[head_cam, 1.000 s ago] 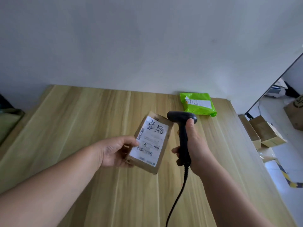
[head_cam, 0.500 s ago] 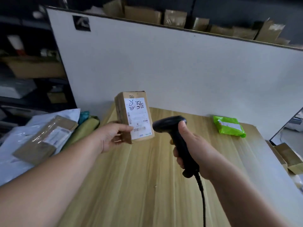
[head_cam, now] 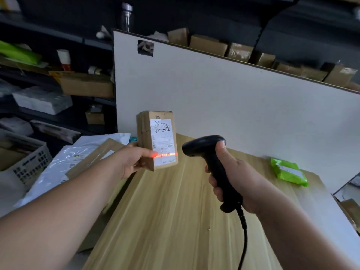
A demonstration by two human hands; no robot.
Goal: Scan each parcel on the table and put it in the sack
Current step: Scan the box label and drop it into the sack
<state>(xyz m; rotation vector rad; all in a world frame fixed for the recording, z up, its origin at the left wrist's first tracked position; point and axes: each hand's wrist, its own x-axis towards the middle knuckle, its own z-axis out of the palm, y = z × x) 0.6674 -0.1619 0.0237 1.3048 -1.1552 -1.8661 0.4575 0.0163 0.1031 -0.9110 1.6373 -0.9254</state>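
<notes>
Left hand [head_cam: 130,162] grips brown box [head_cam: 145,133], long side up. Right hand [head_cam: 239,184] grips scanner [head_cam: 206,151] just right of it, red line [head_cam: 167,154] across label [head_cam: 162,141].

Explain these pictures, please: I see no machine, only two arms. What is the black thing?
There is no robot here. A person wears a camera on the head, so you look forward and down at their own arms. The left hand holds a cardboard parcel upright, label toward the black thing. That is a barcode scanner on a cable, gripped by the right hand; its red line falls across the label's lower barcode. Below is a wooden table, with a green parcel lying at its far right. More parcels and white bags are piled left of the table.
</notes>
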